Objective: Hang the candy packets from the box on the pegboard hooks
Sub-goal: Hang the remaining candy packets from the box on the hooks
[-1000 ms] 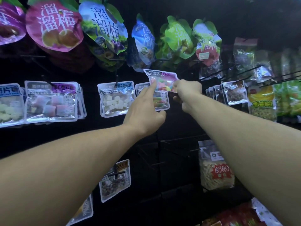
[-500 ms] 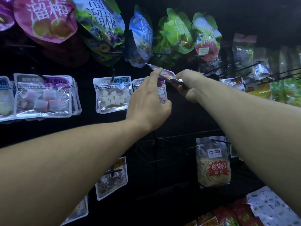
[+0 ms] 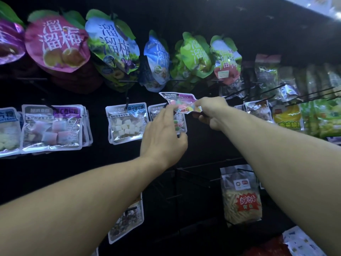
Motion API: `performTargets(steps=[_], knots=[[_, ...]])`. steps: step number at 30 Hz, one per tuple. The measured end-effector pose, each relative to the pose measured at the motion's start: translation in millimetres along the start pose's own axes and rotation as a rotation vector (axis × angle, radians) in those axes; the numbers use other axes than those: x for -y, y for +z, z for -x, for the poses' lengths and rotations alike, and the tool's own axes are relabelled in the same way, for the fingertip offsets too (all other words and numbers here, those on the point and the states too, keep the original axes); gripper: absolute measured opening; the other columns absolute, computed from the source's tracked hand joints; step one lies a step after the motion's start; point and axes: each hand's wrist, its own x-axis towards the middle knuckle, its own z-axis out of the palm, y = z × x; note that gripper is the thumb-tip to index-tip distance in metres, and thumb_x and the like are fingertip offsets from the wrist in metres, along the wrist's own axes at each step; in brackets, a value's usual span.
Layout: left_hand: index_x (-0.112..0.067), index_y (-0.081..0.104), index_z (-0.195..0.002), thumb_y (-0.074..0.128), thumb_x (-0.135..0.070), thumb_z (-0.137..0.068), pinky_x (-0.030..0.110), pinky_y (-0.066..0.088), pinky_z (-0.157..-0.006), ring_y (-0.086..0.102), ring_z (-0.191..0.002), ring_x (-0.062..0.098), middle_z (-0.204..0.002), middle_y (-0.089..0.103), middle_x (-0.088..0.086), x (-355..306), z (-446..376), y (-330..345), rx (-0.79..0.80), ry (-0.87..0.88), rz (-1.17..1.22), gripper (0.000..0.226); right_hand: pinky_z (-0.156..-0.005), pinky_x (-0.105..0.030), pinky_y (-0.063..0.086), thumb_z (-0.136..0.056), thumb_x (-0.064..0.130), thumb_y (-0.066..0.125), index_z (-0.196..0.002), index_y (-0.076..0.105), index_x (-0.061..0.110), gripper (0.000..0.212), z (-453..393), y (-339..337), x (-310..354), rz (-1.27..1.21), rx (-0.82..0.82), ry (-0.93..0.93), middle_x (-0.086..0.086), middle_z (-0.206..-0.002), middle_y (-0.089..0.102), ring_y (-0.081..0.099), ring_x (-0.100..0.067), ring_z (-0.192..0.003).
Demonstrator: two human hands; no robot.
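A small clear candy packet (image 3: 180, 101) with pink, green and yellow sweets is held tilted in front of the black pegboard (image 3: 203, 141). My right hand (image 3: 210, 112) pinches its right edge. My left hand (image 3: 164, 133) reaches up with its fingertips touching the packet's lower left edge. Behind my left hand hangs a matching packet (image 3: 180, 124) on a hook, mostly hidden. The box is out of view.
White-cube candy packets (image 3: 127, 122) and pink-cube packets (image 3: 52, 126) hang to the left. Large plum pouches (image 3: 112, 43) fill the top row. Bare black hooks (image 3: 258, 93) jut out on the right. A yellow snack bag (image 3: 240, 195) hangs lower right.
The packet has turned from nearly edge-on to showing its face more, still held by my right hand. My left hand stays at its left edge. The view has shifted slightly.
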Motion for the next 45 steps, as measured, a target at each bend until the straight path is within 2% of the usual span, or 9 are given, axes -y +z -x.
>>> performTargets(steps=[7,12,21,25,31,35,39,42,45], knots=[[-0.024,0.033,-0.158,0.065,-0.019,-0.092,0.044,0.046,-0.110,0.060,-0.129,0.019,-0.147,0.055,-0.005,-4.2,-1.1,-4.4,0.005,-0.039,0.016,0.073,-0.034,-0.013,0.035,-0.091,0.002,0.065,-0.085,0.063,0.008,0.009,-4.2,7.4,5.4,0.005,-0.007,-0.005,-0.011,-0.095,0.075,0.068,-0.017,-0.056],[-0.025,0.044,-0.145,0.063,-0.016,-0.093,0.044,0.048,-0.098,0.064,-0.111,0.026,-0.127,0.068,-0.005,-4.8,-1.5,-12.3,-0.036,-0.052,-0.027,0.056,-0.034,-0.012,0.034,-0.092,0.002,0.064,-0.089,0.065,0.006,0.005,-1.4,4.6,8.6,0.069,0.007,-0.007,-0.008,-0.078,0.069,0.060,-0.010,-0.033],[-0.029,0.049,-0.132,0.061,-0.019,-0.090,0.045,0.051,-0.099,0.067,-0.110,0.026,-0.122,0.073,-0.007,-1.8,11.5,-13.9,0.002,-0.058,-0.021,0.044,-0.038,-0.019,0.043,-0.086,0.006,0.069,-0.099,0.071,0.003,0.014,0.9,-0.4,-0.8,0.070,-0.028,0.002,-0.014,-0.101,0.075,0.078,-0.031,-0.087],[-0.031,0.048,-0.136,0.058,-0.020,-0.094,0.037,0.047,-0.104,0.064,-0.116,0.024,-0.125,0.072,-0.007,4.1,21.7,-15.2,0.071,-0.044,-0.092,0.045,-0.037,-0.017,0.039,-0.085,0.007,0.064,-0.087,0.077,0.007,0.014,10.1,-3.0,-11.4,0.139,-0.018,-0.028,-0.009,-0.085,0.075,0.064,-0.022,-0.060],[-0.033,0.043,-0.141,0.058,-0.023,-0.094,0.040,0.049,-0.100,0.064,-0.114,0.025,-0.129,0.071,-0.007,3.8,23.4,-20.8,0.087,-0.092,-0.091,0.051,-0.044,-0.023,0.045,-0.094,0.014,0.062,-0.088,0.078,0.022,0.019,24.8,-0.5,-14.0,0.106,-0.024,-0.201,0.001,-0.085,0.076,0.064,-0.013,-0.063],[-0.035,0.038,-0.144,0.059,-0.023,-0.092,0.045,0.053,-0.094,0.066,-0.103,0.028,-0.133,0.068,-0.009,2.5,18.8,-23.2,0.089,-0.142,-0.039,0.057,-0.041,-0.021,0.044,-0.095,0.008,0.058,-0.079,0.075,0.020,0.026,23.8,9.4,-8.1,0.107,-0.059,-0.176,0.002,-0.075,0.072,0.059,-0.008,-0.045],[-0.036,0.034,-0.146,0.059,-0.022,-0.091,0.043,0.052,-0.088,0.064,-0.097,0.030,-0.115,0.071,-0.008,6.2,14.3,-24.5,0.102,-0.172,-0.026,0.062,-0.036,-0.018,0.042,-0.095,0.004,0.056,-0.087,0.076,0.014,0.024,21.9,16.4,-5.7,0.102,-0.095,-0.133,-0.001,-0.071,0.069,0.049,-0.004,-0.026],[-0.035,0.034,-0.147,0.060,-0.020,-0.092,0.041,0.049,-0.086,0.063,-0.098,0.029,-0.105,0.067,-0.011,6.1,12.2,-24.8,0.101,-0.168,-0.014,0.063,-0.034,-0.016,0.041,-0.094,0.003,0.056,-0.090,0.075,0.010,0.021,19.7,17.3,-4.4,0.084,-0.111,-0.120,-0.001,-0.068,0.067,0.047,-0.003,-0.023],[-0.034,0.035,-0.148,0.060,-0.021,-0.093,0.039,0.047,-0.088,0.062,-0.100,0.028,-0.114,0.068,-0.010,4.1,11.7,-24.1,0.070,-0.155,-0.012,0.062,-0.039,-0.020,0.043,-0.093,0.002,0.056,-0.085,0.075,0.008,0.021,19.1,15.6,-3.8,0.086,-0.109,-0.102,-0.002,-0.066,0.067,0.048,-0.003,-0.023]])
